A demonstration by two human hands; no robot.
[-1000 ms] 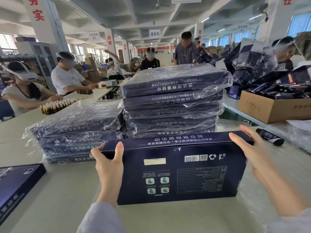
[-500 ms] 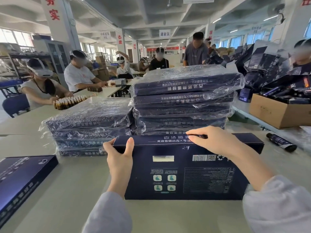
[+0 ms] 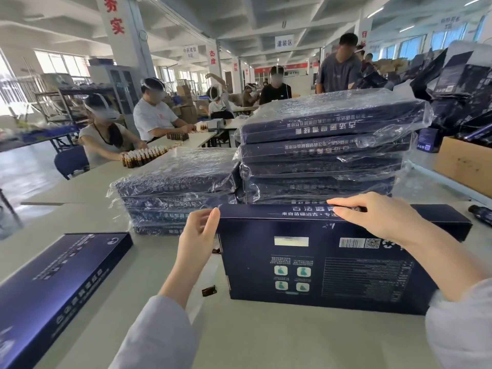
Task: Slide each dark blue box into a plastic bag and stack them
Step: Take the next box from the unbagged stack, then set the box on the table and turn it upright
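Observation:
An unbagged dark blue box (image 3: 332, 265) lies on the table right in front of me, printed back face up. My left hand (image 3: 198, 235) is at its left end, fingers fairly straight, fingertips touching the top left corner. My right hand (image 3: 378, 217) lies flat along the box's far top edge, fingers stretched leftward and pressing on it. Behind stand two stacks of boxes in clear plastic bags: a tall stack (image 3: 327, 145) and a lower stack (image 3: 175, 187). A second unbagged dark blue box (image 3: 58, 286) lies at the left.
A cardboard carton (image 3: 466, 163) heaped with dark packaging stands at the right, with a small dark bottle (image 3: 479, 211) near it. A small brown scrap (image 3: 209, 290) lies by the box. People sit at the left table with rows of amber bottles (image 3: 143, 157).
My right hand left the box's right end and moved onto its far top edge. My left thumb came off the box's top, and the hand now only touches the corner.

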